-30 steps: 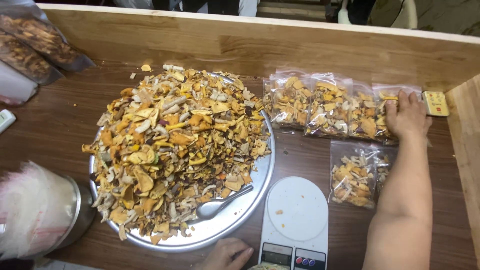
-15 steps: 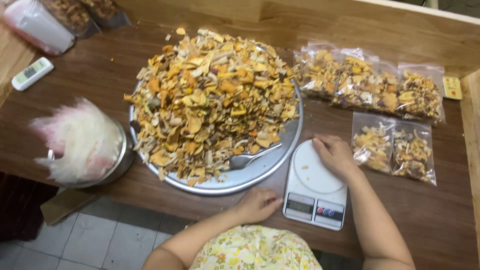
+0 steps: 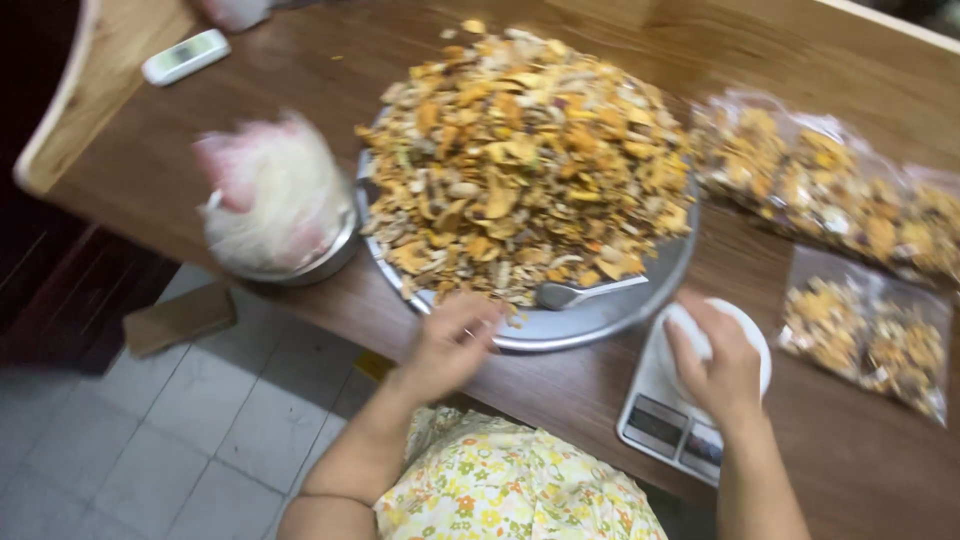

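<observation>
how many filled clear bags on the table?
About 5, blurred: roughly three in a row right of the tray, two below beside the scale. More may sit out of frame.

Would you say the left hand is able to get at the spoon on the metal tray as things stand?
Probably yes: the left hand rests at the metal tray rim, and the spoon lies close by with its handle uncovered and nothing between them.

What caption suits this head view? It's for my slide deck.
Left hand at the rim of a tray heaped with dried slices; right hand on a scale.
</observation>
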